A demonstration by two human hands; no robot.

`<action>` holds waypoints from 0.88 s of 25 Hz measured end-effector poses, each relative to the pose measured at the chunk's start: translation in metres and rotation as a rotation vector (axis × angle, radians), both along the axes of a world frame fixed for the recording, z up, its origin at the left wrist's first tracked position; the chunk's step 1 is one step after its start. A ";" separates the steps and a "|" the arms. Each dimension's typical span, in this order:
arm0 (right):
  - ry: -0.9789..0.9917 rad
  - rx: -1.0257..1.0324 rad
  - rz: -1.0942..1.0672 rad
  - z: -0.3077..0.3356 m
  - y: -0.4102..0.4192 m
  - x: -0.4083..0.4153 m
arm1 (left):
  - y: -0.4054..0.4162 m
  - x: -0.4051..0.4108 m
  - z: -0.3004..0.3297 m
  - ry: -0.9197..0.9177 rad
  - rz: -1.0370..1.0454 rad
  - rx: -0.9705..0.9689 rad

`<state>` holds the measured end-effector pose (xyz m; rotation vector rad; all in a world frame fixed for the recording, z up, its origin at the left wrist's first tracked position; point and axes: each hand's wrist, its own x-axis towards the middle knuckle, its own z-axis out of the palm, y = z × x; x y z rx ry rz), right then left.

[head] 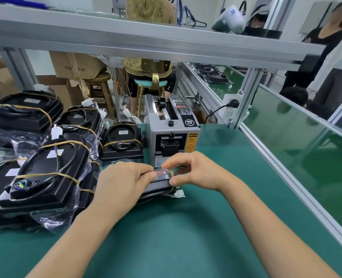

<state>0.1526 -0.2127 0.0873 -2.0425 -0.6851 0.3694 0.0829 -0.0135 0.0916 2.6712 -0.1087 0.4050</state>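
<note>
Clear tape strip (163,173) is pinched at either end by the left hand (122,183) and right hand (198,171), over the black appliance base (158,187) lying on the green surface (186,227) just near of the tape dispenser (172,127). Taping is judged in hand; next, firm, even pressing-down is called for.

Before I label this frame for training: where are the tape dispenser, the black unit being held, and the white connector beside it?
tape dispenser (172,131): head view, grey housing just below the knob.
black unit (158,187): head view, its dark near side wall.
white connector (179,193): head view, its plastic body.
</note>
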 end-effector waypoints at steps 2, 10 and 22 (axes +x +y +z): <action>-0.016 0.066 -0.033 -0.005 -0.002 -0.004 | -0.003 0.004 0.001 -0.008 0.036 0.081; -0.400 0.050 -0.087 -0.011 0.011 -0.013 | 0.011 0.003 0.006 0.147 -0.200 -0.470; -0.304 0.080 -0.152 -0.022 0.022 -0.024 | -0.003 0.002 -0.001 -0.080 -0.021 -0.067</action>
